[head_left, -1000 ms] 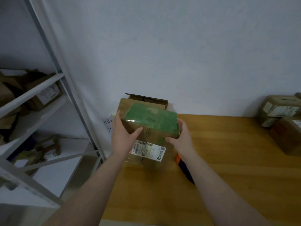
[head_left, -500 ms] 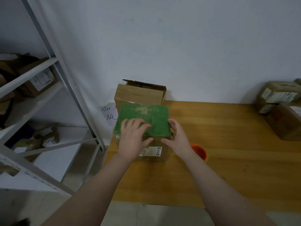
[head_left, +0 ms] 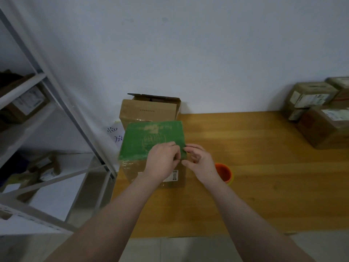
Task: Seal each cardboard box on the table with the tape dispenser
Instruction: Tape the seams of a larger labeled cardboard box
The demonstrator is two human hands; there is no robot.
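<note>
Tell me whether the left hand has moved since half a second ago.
Yes: left hand slid right across the green box top to its right edge.

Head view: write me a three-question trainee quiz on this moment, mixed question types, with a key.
1. Fill in: the left hand and right hand meet at the green-topped box's near ___ corner.
2. True or false: the right hand holds the orange tape dispenser.
3. Which box has its flaps open? A) the green-topped box B) the brown box behind it C) the stacked boxes at the far right.
Key: 1 right; 2 false, it sits on the table beside that hand; 3 B.
</note>
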